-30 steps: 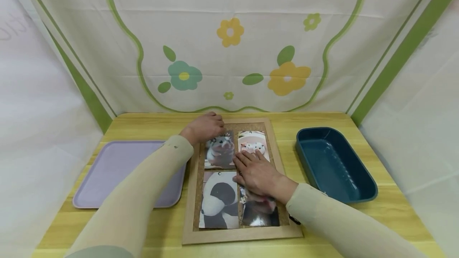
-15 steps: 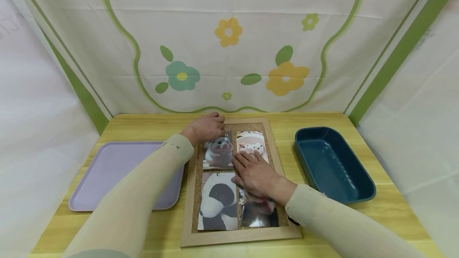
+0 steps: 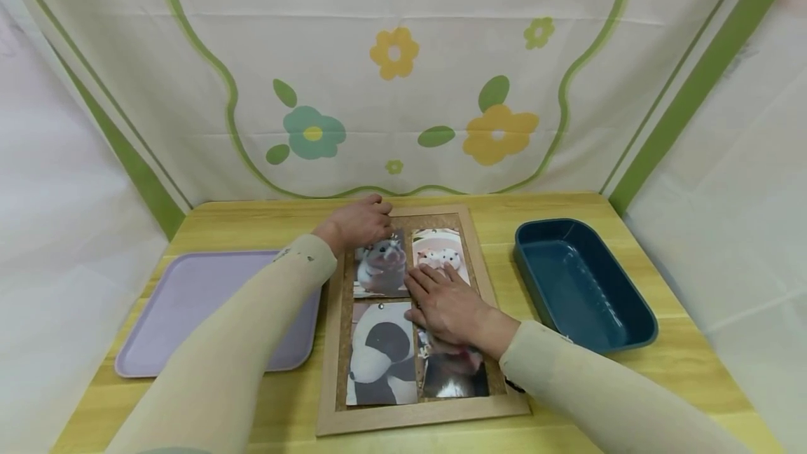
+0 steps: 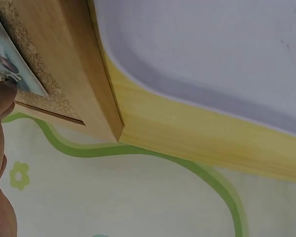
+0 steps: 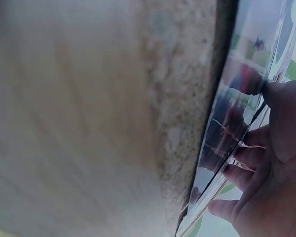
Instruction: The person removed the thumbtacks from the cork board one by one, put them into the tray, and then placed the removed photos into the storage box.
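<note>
A wood-framed cork board (image 3: 426, 410) lies on the table, holding several animal photos. My left hand (image 3: 358, 223) is at the top edge of the upper-left hamster photo (image 3: 380, 273), fingers curled; the left wrist view shows the thumb (image 4: 1, 95) touching that edge. Whether the fingertips pinch anything is hidden. My right hand (image 3: 450, 308) rests with its fingers extended over the two right-hand photos, partly covering the white hamster photo (image 3: 440, 247) and the darker lower one (image 3: 455, 377). The panda photo (image 3: 382, 356) lies lower left, a silver tack (image 3: 381, 306) at its top.
A lilac tray (image 3: 183, 307) lies left of the board, partly beneath the left forearm. On the right stands a deep teal bin (image 3: 586, 286). A flower-printed cloth (image 3: 353, 69) hangs behind the wooden table (image 3: 284, 415).
The camera view has shifted slightly, moving the whole scene a little leftward. Both hands keep their places on the board, with no visible change in grip.
</note>
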{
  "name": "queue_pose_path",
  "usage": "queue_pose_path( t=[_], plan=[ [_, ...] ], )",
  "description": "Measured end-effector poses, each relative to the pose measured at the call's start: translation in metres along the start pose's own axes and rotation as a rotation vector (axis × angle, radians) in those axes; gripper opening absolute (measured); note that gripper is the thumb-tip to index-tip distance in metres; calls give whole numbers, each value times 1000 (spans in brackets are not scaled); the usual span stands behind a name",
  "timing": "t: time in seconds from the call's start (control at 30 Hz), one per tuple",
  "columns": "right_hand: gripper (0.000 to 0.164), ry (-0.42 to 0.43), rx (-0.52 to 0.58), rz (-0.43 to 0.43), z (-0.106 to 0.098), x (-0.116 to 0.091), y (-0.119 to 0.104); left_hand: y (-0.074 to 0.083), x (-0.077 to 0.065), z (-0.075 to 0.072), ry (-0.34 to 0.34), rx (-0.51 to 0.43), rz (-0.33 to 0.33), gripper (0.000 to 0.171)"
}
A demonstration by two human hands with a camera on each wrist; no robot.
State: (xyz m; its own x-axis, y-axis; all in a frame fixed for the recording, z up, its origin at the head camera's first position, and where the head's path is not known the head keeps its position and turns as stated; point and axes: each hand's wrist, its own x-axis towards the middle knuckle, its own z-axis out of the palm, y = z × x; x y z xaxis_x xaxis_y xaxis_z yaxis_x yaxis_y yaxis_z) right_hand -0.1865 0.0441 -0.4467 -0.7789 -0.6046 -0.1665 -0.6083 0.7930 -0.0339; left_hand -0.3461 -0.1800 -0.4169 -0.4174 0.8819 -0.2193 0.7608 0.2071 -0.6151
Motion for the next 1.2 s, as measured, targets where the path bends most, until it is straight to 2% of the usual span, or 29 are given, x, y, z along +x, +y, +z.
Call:
queue_pose_path(
  t=[0.4, 0.87, 1.2],
  plan=[
    [71, 1, -18, 1, 1, 1, -1, -4, 1, 2, 3, 31, 20, 14],
    [71, 16, -33, -6, 1, 1, 0, -4, 5, -2, -32, -10, 4, 13],
    [70, 75, -60, -53, -3, 5, 4, -3, 7, -5, -38, -12, -1, 14]
  ],
)
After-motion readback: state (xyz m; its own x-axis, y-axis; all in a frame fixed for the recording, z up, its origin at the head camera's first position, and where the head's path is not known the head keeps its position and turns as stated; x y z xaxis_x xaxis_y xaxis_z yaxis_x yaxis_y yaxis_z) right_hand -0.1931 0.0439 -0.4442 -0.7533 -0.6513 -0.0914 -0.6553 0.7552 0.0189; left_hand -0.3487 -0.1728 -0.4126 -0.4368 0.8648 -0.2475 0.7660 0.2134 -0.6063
